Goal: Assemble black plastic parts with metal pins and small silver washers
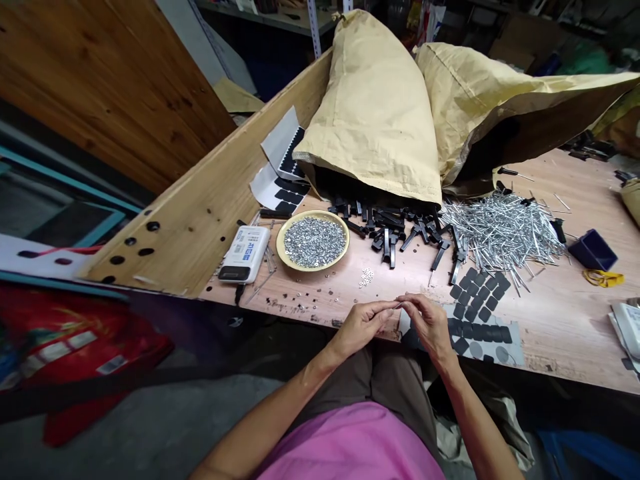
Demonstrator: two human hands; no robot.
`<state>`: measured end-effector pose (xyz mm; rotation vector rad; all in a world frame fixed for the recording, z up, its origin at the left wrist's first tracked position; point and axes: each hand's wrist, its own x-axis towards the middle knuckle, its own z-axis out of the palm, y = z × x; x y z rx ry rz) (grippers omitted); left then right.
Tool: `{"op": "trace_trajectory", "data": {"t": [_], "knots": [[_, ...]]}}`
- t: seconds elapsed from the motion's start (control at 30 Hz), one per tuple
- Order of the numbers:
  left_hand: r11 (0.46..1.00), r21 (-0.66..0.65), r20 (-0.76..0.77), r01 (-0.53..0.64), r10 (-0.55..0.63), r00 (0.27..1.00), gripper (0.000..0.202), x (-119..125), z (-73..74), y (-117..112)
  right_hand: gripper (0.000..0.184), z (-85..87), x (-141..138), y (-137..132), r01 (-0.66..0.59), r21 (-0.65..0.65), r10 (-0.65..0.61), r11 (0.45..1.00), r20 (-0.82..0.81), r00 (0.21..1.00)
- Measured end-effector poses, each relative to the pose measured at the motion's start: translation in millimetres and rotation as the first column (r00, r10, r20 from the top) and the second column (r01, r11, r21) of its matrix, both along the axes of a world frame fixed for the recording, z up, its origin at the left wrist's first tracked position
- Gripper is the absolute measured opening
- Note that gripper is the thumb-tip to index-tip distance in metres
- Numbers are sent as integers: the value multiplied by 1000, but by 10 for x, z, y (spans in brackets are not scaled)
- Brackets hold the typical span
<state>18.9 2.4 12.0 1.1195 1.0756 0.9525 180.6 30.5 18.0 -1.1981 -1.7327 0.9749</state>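
My left hand [363,327] and my right hand [427,325] meet at the fingertips over the table's front edge. Both are pinched closed around something small and thin that I cannot make out. Beneath my right hand lies a grey sheet [513,343] bearing rows of black pads [477,331]; more loose black pads [471,291] are spread just beyond it. A little heap of small washers [367,277] sits ahead of my left hand. To the left stands a yellow bowl [286,259] full of small shiny metal pieces.
Two big paper sacks [375,107] lie across the back, black plastic parts [390,230] spilling out in front. A pile of metal pins [515,227] is at the right, near a dark blue tray [593,251]. A white device [247,250] rests by the wooden side board [215,200].
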Motion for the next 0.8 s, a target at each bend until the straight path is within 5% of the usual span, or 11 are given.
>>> {"op": "trace_trajectory", "data": {"t": [0.2, 0.4, 0.5, 0.63, 0.73, 0.8], "knots": [[895, 437, -244, -89, 213, 946, 33, 66, -83, -47, 20, -39, -4, -3, -39, -82, 33, 996, -83, 996], [962, 267, -292, 59, 22, 956, 37, 78, -18, -43, 22, -16, 98, 60, -137, -156, 110, 978, -169, 979], [873, 487, -339, -29, 220, 915, 32, 112, -22, -52, 19, -9, 100, 75, -87, -194, 47, 977, -202, 978], [741, 672, -447, 22, 381, 809, 31, 158, -86, -86, 19, -29, 59, 57, -10, -323, -76, 946, -252, 965], [755, 655, -479, 26, 388, 787, 32, 172, -107, -96, 19, -55, 53, 40, 9, -330, -93, 944, -238, 967], [817, 576, -422, -34, 332, 844, 33, 171, -88, -85, 19, -61, 69, 39, 18, -282, -78, 959, -205, 976]]}}
